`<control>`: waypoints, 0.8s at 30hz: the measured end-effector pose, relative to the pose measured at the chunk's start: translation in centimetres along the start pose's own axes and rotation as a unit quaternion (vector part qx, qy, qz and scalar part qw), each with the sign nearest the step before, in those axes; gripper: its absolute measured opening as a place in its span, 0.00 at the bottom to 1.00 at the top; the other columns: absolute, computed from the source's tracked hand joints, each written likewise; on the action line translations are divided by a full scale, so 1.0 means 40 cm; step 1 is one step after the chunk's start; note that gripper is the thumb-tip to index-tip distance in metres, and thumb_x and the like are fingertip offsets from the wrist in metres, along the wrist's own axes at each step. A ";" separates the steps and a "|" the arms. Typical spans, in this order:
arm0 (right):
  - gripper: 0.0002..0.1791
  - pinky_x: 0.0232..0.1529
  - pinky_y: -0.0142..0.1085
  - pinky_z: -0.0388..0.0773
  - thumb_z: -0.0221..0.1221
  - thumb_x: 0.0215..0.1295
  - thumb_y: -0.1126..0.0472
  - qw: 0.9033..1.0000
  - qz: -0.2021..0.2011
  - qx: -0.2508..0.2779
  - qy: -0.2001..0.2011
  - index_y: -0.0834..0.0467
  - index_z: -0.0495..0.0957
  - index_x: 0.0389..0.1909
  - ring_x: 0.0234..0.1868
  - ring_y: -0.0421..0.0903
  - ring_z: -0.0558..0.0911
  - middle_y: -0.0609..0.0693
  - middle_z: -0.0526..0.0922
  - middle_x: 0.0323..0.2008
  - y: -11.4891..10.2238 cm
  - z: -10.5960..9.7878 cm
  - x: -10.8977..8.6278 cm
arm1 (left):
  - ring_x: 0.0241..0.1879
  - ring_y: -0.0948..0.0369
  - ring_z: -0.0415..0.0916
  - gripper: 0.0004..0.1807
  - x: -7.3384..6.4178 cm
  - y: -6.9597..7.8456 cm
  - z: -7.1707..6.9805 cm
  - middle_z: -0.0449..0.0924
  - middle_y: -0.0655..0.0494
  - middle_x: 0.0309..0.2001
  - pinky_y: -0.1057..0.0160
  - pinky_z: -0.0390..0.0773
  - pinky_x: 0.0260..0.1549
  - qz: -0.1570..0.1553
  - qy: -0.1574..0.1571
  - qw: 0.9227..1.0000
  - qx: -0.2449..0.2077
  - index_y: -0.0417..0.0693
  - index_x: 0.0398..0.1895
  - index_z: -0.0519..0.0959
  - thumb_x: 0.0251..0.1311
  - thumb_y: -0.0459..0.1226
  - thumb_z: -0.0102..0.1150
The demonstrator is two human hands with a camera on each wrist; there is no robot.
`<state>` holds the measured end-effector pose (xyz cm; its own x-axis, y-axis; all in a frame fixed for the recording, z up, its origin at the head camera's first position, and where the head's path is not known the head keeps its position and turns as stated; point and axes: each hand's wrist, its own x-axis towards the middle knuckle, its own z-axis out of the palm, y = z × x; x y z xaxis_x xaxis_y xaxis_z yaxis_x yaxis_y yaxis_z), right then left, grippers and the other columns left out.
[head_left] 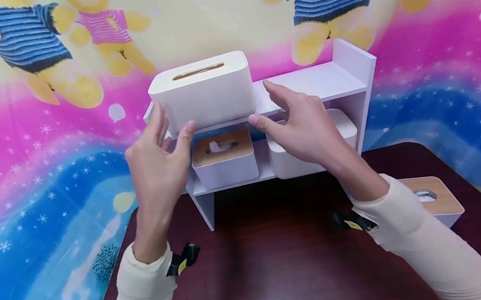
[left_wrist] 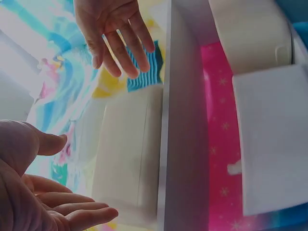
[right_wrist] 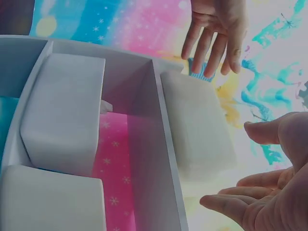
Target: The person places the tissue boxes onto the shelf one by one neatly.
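Observation:
A white tissue box (head_left: 209, 100) with a slot in its lid sits on the upper board of a white shelf (head_left: 321, 79). Both hands flank it with fingers spread and slightly bent. My left hand (head_left: 153, 166) is at its left end, its fingertips overlapping the box in the head view. Off the other end, my right hand (head_left: 304, 121) shows a gap to the box. Below, a wood-topped tissue box (head_left: 229, 170) with tissue showing stands in the lower compartment, beside another white box (head_left: 343, 120) partly hidden behind my right hand.
One more wood-topped tissue box (head_left: 438, 194) stands on the dark table (head_left: 269, 271) at the right, partly covered by my right sleeve. Behind the shelf hangs a colourful cloth (head_left: 209, 13) with bears. The shelf's raised side panel (head_left: 353, 56) rises at its right end.

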<state>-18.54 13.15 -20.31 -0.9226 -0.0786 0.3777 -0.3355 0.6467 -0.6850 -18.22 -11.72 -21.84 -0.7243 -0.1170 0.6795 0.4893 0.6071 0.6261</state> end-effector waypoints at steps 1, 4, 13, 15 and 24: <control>0.45 0.71 0.55 0.79 0.67 0.73 0.41 1.000 -0.001 0.000 0.000 0.45 0.59 0.86 0.77 0.58 0.76 0.52 0.69 0.81 0.002 0.000 -0.012 | 0.74 0.55 0.74 0.41 -0.012 -0.002 0.001 0.69 0.52 0.79 0.48 0.83 0.63 0.007 -0.002 1.000 -0.002 0.49 0.81 0.68 0.69 0.48 0.72; 0.44 0.68 0.54 0.81 0.67 0.74 0.43 1.000 -0.009 0.001 0.002 0.45 0.61 0.85 0.75 0.59 0.78 0.53 0.71 0.80 0.017 0.001 -0.049 | 0.74 0.54 0.75 0.41 -0.049 -0.007 0.006 0.70 0.50 0.78 0.46 0.83 0.63 0.023 -0.008 1.000 -0.008 0.46 0.80 0.69 0.69 0.47 0.73; 0.41 0.67 0.54 0.80 0.69 0.73 0.47 1.000 -0.013 0.006 0.002 0.45 0.66 0.83 0.79 0.58 0.73 0.52 0.70 0.81 0.102 0.007 -0.162 | 0.76 0.53 0.74 0.40 -0.157 -0.009 0.032 0.71 0.50 0.79 0.46 0.82 0.64 0.025 -0.053 0.998 -0.015 0.47 0.80 0.69 0.69 0.47 0.73; 0.40 0.66 0.54 0.80 0.69 0.74 0.48 1.000 -0.011 0.006 0.001 0.47 0.67 0.82 0.77 0.60 0.75 0.54 0.71 0.80 0.126 0.009 -0.191 | 0.76 0.53 0.73 0.41 -0.182 -0.011 0.040 0.70 0.52 0.79 0.47 0.82 0.64 0.018 -0.061 0.998 -0.013 0.49 0.81 0.69 0.68 0.47 0.74; 0.39 0.63 0.52 0.79 0.68 0.73 0.45 1.000 0.017 0.000 0.004 0.48 0.68 0.81 0.69 0.65 0.82 0.55 0.73 0.79 0.218 0.023 -0.293 | 0.75 0.57 0.74 0.42 -0.271 -0.046 0.095 0.74 0.48 0.76 0.50 0.77 0.71 0.025 -0.086 0.995 -0.037 0.47 0.80 0.70 0.65 0.46 0.76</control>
<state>-10.82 19.04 -31.28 -0.9322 -0.0500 0.3584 -0.3033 0.6482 -0.6984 -13.11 -8.58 -31.81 -0.7676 0.0522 0.6388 0.5567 0.5481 0.6242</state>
